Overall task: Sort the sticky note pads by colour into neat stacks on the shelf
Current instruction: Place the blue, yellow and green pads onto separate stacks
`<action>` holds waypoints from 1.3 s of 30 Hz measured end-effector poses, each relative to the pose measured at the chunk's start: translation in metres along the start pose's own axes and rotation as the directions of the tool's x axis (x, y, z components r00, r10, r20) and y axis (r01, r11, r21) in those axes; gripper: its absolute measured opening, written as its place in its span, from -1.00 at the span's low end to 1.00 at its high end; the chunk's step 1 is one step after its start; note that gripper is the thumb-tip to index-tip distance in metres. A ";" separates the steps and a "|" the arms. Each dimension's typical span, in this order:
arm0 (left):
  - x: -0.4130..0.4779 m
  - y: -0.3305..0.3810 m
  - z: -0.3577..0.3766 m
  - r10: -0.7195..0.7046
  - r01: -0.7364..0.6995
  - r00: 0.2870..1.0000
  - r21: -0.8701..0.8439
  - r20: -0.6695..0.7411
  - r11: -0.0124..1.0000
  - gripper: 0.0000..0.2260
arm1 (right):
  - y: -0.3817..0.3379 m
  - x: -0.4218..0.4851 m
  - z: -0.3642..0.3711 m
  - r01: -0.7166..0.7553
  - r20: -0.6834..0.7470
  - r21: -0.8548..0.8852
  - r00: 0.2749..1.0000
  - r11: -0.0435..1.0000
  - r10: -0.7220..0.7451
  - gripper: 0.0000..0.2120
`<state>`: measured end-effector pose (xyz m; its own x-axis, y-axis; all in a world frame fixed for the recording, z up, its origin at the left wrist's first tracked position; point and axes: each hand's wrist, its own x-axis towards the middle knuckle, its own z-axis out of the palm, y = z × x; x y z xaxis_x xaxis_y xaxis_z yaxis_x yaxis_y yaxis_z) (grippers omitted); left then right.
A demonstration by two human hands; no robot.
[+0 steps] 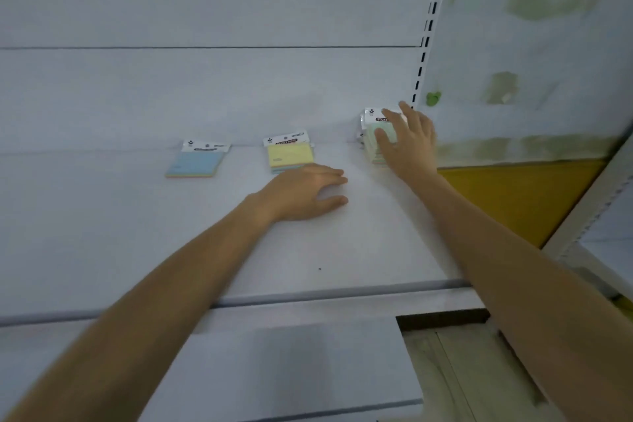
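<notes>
Head camera: the green-topped sticky note stack [371,134] is sitting at the back right of the white shelf [359,243], beside the slotted upright [428,27]. The right hand [407,144] is lying over it with fingers spread and straight. The yellow-topped stack [290,154] and the blue-topped stack [195,164] are lying apart to its left. The left hand [305,192] is resting flat and empty just in front of the yellow one.
</notes>
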<state>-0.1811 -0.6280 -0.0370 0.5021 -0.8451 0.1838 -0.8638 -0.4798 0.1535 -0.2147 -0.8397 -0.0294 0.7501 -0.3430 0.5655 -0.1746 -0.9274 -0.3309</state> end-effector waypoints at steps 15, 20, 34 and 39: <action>-0.222 -0.142 -0.090 -0.262 0.288 0.952 0.182 -0.156 0.940 -0.61 | -0.286 -0.056 0.057 0.439 0.197 0.100 0.871 0.893 -0.451 -0.56; -0.321 -0.207 -0.116 -0.440 0.486 0.866 0.195 -0.236 0.852 -0.61 | -0.391 -0.081 0.091 0.484 0.249 0.198 0.816 0.852 -0.521 -0.56; -0.478 -0.401 -0.193 -0.686 0.752 0.632 0.072 -0.360 0.655 -0.65 | -0.618 -0.061 0.196 0.491 0.410 0.471 0.613 0.733 -0.675 -0.55; -0.502 -0.472 -0.202 -0.754 0.811 0.576 0.108 -0.314 0.575 -0.64 | -0.670 -0.057 0.230 0.267 0.624 0.543 0.507 0.796 -0.595 -0.38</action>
<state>-0.0169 0.0700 -0.0055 0.9540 -0.0509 0.2955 -0.0935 -0.9868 0.1321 0.0064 -0.1650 -0.0135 0.8820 0.4711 0.0122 0.4074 -0.7491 -0.5224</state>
